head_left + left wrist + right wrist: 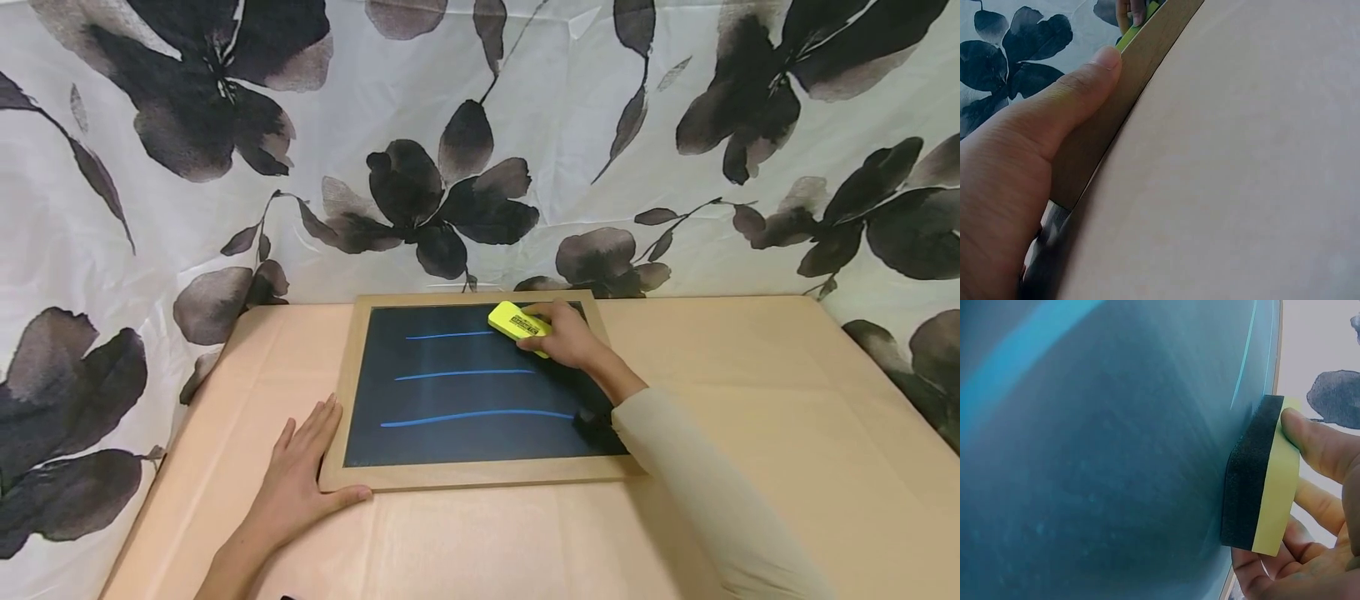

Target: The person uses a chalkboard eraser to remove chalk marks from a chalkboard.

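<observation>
Yellow eraser (510, 319): It is lying near the board's far edge, toward the far-right corner, its black pad (1244, 481) facing the dark surface.
Right hand (566, 337): It is pinching the eraser, thumb on one side and fingers on the other.
Wiping: Clean strokes are probably depending on the pad lying flat under even pressure; following each line end to end should be leaving fewer streaks than dabbing.
Blue lines: Three are running across the board: a top line (450, 335) reaching up to the eraser, a middle line (450, 374), and a bottom line (480, 412) nearest the board's near edge.
Chalkboard (450, 442): It is resting at the desk's far edge, left of that edge's middle, a wooden frame (487, 477) surrounding it.
Left hand (300, 483): It is spreading around the frame's near-left corner, straight fingers lying along the left edge, thumb along the near edge; steady bracing here should be stopping the board from sliding.
Count: One eraser, one board, three lines and two hands are showing.
Surroundings: One desk (750, 400) is carrying the board; one floral cloth (570, 125) is hanging beyond the far edge.
</observation>
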The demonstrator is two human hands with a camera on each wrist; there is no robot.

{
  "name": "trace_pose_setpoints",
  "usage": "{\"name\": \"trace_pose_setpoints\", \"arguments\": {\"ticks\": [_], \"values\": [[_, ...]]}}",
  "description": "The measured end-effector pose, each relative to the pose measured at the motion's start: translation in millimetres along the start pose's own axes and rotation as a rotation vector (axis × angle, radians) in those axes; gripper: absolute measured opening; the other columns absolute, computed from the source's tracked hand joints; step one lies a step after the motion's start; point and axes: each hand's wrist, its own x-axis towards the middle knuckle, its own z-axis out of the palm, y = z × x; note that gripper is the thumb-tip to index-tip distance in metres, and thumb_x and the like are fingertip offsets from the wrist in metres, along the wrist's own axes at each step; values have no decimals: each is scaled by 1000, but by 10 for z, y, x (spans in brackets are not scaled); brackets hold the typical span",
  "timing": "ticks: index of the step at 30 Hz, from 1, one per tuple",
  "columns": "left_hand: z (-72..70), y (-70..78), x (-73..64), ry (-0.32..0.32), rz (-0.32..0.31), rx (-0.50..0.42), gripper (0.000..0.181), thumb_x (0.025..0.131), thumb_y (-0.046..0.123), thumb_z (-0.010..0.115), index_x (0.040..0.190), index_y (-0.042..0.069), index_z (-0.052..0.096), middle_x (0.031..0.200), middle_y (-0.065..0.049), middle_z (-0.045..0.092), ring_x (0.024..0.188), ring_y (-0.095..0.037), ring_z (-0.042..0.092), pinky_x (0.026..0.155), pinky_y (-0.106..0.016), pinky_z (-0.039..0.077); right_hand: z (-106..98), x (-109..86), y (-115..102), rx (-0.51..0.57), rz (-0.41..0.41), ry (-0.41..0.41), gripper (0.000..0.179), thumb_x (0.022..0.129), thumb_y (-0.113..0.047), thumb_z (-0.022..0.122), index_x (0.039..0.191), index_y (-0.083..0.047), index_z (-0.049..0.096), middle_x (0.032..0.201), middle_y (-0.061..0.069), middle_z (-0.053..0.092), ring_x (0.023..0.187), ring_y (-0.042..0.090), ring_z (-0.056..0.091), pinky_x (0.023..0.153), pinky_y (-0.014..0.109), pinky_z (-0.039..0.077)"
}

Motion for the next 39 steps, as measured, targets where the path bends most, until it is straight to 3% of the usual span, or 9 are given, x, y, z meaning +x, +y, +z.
{"name": "trace_pose_setpoints", "arguments": {"ticks": [4, 11, 18, 39], "values": [[12, -1, 6, -5, 16, 21, 117, 63, 63, 77, 149, 1, 28, 155, -16, 25, 139, -34, 28, 112, -55, 9, 14, 9, -11, -6, 2, 9, 59, 80, -22, 78, 131, -1, 57, 111, 19, 54, 95, 30, 49, 83, 43, 42], [14, -6, 4, -21, 13, 45, 117, 65, 64, 76, 150, 2, 26, 155, -14, 25, 139, -31, 28, 112, -56, 10, 64, 56, -80, 3, 5, -15, 59, 80, -22, 77, 132, -2, 57, 108, 18, 53, 93, 30, 48, 82, 42, 41], [6, -10, 5, -19, 4, 33, 118, 63, 64, 77, 151, 3, 27, 155, -13, 27, 139, -30, 29, 112, -54, 10, 166, 173, -203, 4, -13, -30, 58, 81, -22, 77, 132, -2, 57, 121, 18, 56, 101, 30, 48, 90, 44, 41], [-41, -4, 52, -50, -20, 18, 119, 63, 65, 76, 152, 5, 25, 156, -12, 24, 140, -30, 27, 113, -54, 8, 446, 466, -618, -1, -57, -105, 59, 81, -23, 78, 133, -4, 57, 112, 13, 54, 96, 25, 47, 84, 37, 42]]}}
